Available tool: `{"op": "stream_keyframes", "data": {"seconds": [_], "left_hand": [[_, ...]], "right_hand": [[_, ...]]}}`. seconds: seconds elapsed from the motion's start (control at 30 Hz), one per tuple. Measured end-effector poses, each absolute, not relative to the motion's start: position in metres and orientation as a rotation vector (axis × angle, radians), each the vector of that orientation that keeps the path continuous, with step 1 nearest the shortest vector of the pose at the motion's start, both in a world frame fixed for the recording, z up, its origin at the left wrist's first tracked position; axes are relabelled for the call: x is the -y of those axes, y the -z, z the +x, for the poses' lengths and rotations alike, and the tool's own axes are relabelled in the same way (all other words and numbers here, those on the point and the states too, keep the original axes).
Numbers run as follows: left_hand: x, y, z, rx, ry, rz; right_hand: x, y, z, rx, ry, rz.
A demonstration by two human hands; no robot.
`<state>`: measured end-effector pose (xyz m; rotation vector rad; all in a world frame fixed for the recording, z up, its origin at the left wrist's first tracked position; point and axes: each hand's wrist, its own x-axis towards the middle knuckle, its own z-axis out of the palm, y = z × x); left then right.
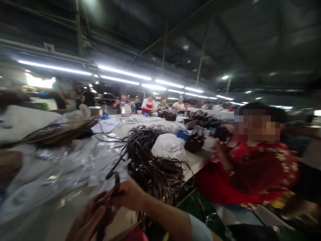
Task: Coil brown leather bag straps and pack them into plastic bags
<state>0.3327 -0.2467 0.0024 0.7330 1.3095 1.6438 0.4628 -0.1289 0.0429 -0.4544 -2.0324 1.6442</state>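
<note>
The right hand (pixel 129 194) pinches a dark strap (pixel 116 182) by the counter (pixel 197 164); the left hand (pixel 86 219) is at its lower part, grip too blurred to tell. Beside them lies a heap of straps (pixel 154 167), whose loose ends could snag the held one if it swings sideways

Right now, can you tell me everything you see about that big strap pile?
The pile of straps is dark brown to blackish, looks like leather, and is long, thin and tangled. Shiny gold-coloured bits dot it. It lies on the pale table, with pieces hanging over the edge, against a white bundle. The right hand is in front; blur hides whether it touches.
</note>
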Motion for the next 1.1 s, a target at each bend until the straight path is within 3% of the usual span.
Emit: {"op": "stream_keyframes", "data": {"seconds": [0.17,0.4,0.67,0.87,1.1], "left_hand": [[0.273,-0.007,0.339,-1.275,-1.431,0.959],[0.277,0.000,0.339,-1.209,-1.525,0.874],[0.287,-0.003,0.334,-1.175,-1.571,0.860],[0.296,-0.009,0.333,-1.214,-1.620,0.789],[0.322,-0.070,0.314,-1.273,-1.624,0.947]], "right_hand": [[0.120,-0.045,0.457,1.953,-1.752,-0.396],[0.135,-0.050,0.448,2.107,-1.721,-0.271],[0.128,-0.075,0.445,1.595,-2.157,-0.393],[0.132,-0.094,0.441,1.876,-1.924,-0.190],[0.160,-0.129,0.415,2.138,-1.692,0.088]]}}
